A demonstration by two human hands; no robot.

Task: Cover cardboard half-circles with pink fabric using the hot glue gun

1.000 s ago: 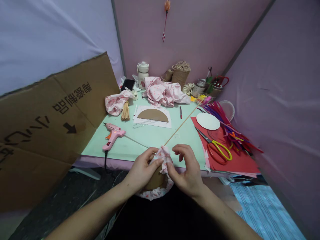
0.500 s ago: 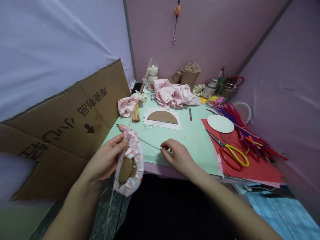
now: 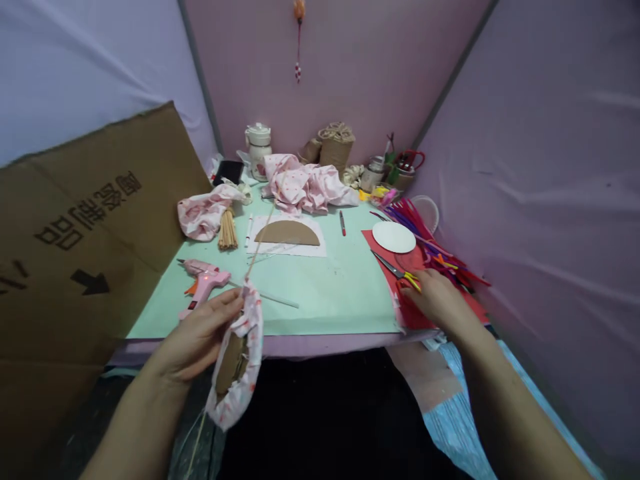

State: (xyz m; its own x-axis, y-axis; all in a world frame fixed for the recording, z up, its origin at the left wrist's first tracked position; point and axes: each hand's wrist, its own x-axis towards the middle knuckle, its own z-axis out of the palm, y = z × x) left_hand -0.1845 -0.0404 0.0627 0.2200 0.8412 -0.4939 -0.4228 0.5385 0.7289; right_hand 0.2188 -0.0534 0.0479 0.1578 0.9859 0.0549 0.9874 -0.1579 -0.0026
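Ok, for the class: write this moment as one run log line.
left hand: holding fabric-edged cardboard | right hand: at yellow-and-red-handled scissors | pink glue gun: on green sheet | cardboard semicircle: on white paper

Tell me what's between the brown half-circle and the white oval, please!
A thin, red-ended thing like a pen lies on the green sheet, in the head view.

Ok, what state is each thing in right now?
Left hand: closed on fabric-edged cardboard
Right hand: at the scissors
Scissors: lying on red paper
Glue gun: lying down, light glowing
White bottle: upright, lidded
Larger pink cloth: crumpled
Sticks: bundled
Half-disc: flat on white paper
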